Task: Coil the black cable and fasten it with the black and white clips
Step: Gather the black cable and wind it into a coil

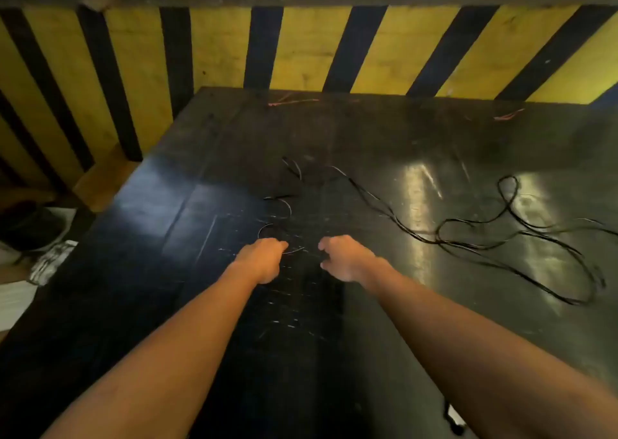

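Both hands curl narrowly at table centre: left hand point(264, 258) seems to pinch a thin strand, right hand point(344, 260) uncertain. Black cable point(501, 241) sprawls toward 3 o'clock; hasty pulling may knot its crossing loops.

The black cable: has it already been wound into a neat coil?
No. The black cable sprawls in loose, irregular loops across the dark table.

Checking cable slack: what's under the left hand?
A thin cable loop emerges beside the left hand on the black table. Anything beneath the palm is covered.
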Available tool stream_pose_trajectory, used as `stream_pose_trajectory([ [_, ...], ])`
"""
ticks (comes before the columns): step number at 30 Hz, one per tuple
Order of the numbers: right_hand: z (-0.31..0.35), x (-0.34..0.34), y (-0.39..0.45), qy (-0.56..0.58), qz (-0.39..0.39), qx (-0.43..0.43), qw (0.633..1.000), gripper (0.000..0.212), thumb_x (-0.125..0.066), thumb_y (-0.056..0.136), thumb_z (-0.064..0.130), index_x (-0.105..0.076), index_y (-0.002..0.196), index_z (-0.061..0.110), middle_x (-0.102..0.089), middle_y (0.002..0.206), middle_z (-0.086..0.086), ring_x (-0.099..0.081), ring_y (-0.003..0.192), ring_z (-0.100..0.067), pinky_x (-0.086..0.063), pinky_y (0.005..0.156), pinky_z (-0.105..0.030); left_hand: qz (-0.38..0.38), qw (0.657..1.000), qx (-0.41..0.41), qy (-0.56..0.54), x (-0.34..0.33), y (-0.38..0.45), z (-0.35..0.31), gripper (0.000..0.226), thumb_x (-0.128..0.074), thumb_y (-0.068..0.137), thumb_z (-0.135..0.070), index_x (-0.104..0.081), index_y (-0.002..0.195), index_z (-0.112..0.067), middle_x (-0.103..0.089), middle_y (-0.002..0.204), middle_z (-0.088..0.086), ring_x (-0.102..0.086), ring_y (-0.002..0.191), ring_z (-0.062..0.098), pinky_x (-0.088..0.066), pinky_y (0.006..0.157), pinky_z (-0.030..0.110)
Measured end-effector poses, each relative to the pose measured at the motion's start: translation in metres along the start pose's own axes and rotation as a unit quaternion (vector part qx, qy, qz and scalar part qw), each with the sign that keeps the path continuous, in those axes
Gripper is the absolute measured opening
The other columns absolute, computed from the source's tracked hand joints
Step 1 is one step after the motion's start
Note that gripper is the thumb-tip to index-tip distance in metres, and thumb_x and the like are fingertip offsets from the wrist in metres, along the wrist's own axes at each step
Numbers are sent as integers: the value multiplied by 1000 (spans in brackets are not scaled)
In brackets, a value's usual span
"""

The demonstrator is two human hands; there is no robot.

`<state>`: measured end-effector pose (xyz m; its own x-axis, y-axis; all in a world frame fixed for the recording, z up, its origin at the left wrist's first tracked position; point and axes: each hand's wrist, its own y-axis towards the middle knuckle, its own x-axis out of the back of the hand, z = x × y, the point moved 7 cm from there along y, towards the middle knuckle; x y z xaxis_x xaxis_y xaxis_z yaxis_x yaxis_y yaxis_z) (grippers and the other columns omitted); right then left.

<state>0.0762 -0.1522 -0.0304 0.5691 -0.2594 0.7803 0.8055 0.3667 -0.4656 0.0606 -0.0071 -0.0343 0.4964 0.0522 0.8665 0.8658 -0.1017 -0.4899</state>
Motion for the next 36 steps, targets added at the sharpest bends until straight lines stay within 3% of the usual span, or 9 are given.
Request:
stream_pose_trajectory([
  [5, 31, -16, 35, -24, 1, 25, 999, 60, -54, 89, 13, -29, 144, 21, -38, 144, -10, -43, 129, -33, -43, 103, -46, -23, 1000, -3, -2, -7, 21, 17, 55, -56, 89, -9, -41, 140, -24, -48, 136, 8, -54, 115, 26, -49, 94, 42],
  [10, 31, -25, 46, -107, -19, 36, 993, 34, -51, 93, 22, -52, 127, 18, -43, 128, -11, -50, 114, -31, -49, 90, -45, -10, 999, -16, -27, -6, 28, 18, 26, -55, 90, -14, -61, 115, -22, -62, 114, 6, -61, 97, 20, -52, 88, 39],
  [16, 3, 0, 19, 13, -59, 9, 998, 25, -42, 95, 26, -60, 106, 12, -58, 112, -12, -58, 101, -29, -49, 87, -42, -52, 980, -65, -181, 34, 6, -7, 21, -64, 87, -19, -70, 107, -13, -68, 99, 3, -63, 88, 16, -52, 87, 34],
  [18, -13, 19, -1, 166, -102, -14, 981, 18, -45, 94, 26, -59, 97, 14, -65, 104, -14, -64, 89, -26, -49, 81, -38, -91, 953, -72, -280, 62, -5, -20, 12, -67, 85, -17, -72, 95, -12, -68, 81, 3, -63, 67, 13, -52, 70, 24],
  [22, -30, 52, -58, 465, -137, -4, 875, 6, -53, 91, 12, -53, 91, 18, -63, 100, -9, -62, 78, -17, -46, 65, -28, -99, 845, -109, -514, 111, -37, -70, 10, -65, 86, -6, -62, 95, -10, -64, 70, 6, -59, 44, 6, -50, 48, 16],
  [27, -34, 88, -129, 456, -174, 103, 867, 26, -58, 88, 10, -58, 114, 11, -64, 103, 2, -59, 94, -8, -46, 79, -16, -89, 734, -173, -651, 156, -81, -146, 44, -60, 89, -4, -46, 128, -21, -64, 76, 8, -67, 53, 9, -54, 52, 21],
  [30, -43, 120, -168, 294, -255, 146, 909, 14, -53, 92, 19, -66, 87, 18, -67, 84, 10, -59, 79, 2, -45, 77, -22, -137, 756, -175, -616, 172, -97, -172, 43, -59, 90, -7, -48, 129, -20, -64, 76, 6, -66, 55, 10, -53, 53, 20],
  [33, -60, 155, -201, 191, -283, 165, 925, 20, -49, 94, 20, -63, 79, 24, -67, 76, 5, -58, 66, 0, -42, 66, -21, -186, 845, -162, -475, 179, -110, -188, 31, -59, 91, -27, -62, 117, -12, -64, 82, 5, -59, 60, 11, -47, 54, 23],
  [36, -80, 186, -226, 111, -275, 174, 939, 16, -50, 94, 24, -65, 89, 21, -60, 69, 7, -54, 60, 2, -38, 60, -14, -119, 920, -182, -327, 162, -119, -206, 38, -58, 84, -53, -70, 89, -17, -58, 75, 1, -50, 62, 9, -40, 58, 26],
])
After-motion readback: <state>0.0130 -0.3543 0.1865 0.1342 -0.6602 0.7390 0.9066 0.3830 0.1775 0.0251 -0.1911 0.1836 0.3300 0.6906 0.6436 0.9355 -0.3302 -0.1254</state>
